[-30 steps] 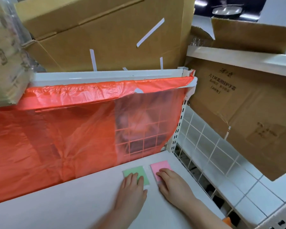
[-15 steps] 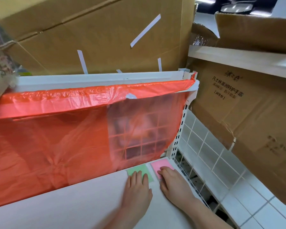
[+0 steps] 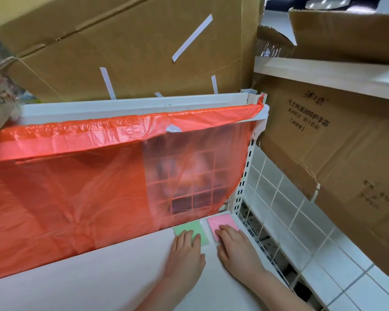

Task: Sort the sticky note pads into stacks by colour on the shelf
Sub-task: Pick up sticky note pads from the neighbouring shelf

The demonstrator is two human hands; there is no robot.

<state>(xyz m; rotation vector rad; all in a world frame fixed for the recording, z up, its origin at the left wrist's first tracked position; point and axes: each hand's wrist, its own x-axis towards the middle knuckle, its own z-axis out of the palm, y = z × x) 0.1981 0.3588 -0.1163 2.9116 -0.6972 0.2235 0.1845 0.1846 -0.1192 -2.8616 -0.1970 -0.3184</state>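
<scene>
I see my left hand and right hand pressing flat, straight fingers, gripping nothing, on the square green paper pad and pink pad, far right on the white shelf; I'd square edges gently.

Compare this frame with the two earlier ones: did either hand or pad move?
Both pads appear to have slid back toward the orange plastic sheet, pushed by flat fingers. The left hand still rests on the green pad, the right hand on the pink pad. Nothing gripped or released.
</scene>
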